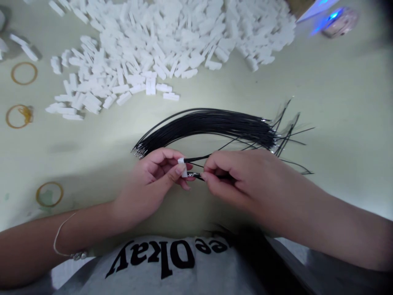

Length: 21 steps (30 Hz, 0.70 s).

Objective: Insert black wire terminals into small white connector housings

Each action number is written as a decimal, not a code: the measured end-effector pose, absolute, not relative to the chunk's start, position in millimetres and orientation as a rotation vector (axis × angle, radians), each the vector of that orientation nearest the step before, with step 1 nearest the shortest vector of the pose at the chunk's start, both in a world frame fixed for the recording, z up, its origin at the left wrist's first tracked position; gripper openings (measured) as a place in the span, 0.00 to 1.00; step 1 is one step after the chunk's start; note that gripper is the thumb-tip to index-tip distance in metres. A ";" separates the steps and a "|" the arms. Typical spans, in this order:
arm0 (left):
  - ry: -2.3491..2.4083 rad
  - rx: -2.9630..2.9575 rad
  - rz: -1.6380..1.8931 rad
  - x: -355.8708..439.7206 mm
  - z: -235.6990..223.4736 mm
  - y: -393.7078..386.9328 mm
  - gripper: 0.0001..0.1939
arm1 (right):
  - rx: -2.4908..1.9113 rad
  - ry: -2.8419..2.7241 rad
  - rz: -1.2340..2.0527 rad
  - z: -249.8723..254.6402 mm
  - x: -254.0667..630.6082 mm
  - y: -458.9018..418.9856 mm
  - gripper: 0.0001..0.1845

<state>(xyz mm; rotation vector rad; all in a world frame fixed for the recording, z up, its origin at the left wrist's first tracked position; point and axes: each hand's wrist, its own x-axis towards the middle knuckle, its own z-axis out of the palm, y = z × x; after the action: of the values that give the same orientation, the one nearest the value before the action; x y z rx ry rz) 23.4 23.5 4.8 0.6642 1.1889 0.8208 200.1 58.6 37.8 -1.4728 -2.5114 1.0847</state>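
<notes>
Between the thumb and fingers of my left hand is a small white plastic connector housing. Black wires run from its right side toward my right hand. That hand pinches black wires whose metal terminals lie at the lower part of the housing. Whether these tips sit inside it or only against it, I cannot tell. Just beyond both hands lies a curved bundle of black wires, with metal terminals at its left end and loose strands fanning out at its right.
A large heap of white connector housings spreads across the far side of the table. Three rubber bands lie at the left, one of them a tan ring near my left forearm. A small object with a blue light is at the far right.
</notes>
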 end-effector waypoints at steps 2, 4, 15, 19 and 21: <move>1.190 0.672 0.824 23.7 4.4 22.9 0.03 | -1.468 -2.514 1.069 37.8 200.1 58.3 0.11; 1.192 0.678 0.831 24.0 4.1 22.3 0.03 | -1.460 -2.516 1.061 37.2 200.1 57.9 0.11; 1.194 0.723 0.857 24.2 5.3 20.7 0.03 | -1.410 -2.638 0.887 42.6 196.1 56.2 0.09; 1.186 0.747 0.875 25.0 3.4 18.5 0.04 | -1.430 -2.680 0.811 46.3 194.6 54.9 0.09; 1.169 0.754 0.892 25.5 2.1 17.6 0.04 | -1.448 -2.663 0.860 45.5 194.0 54.0 0.09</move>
<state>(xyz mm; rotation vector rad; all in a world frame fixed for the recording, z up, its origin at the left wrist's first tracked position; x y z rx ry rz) 25.5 17.6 2.1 0.7537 1.1691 0.8921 194.0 54.0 45.5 -1.4476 -2.6629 0.8605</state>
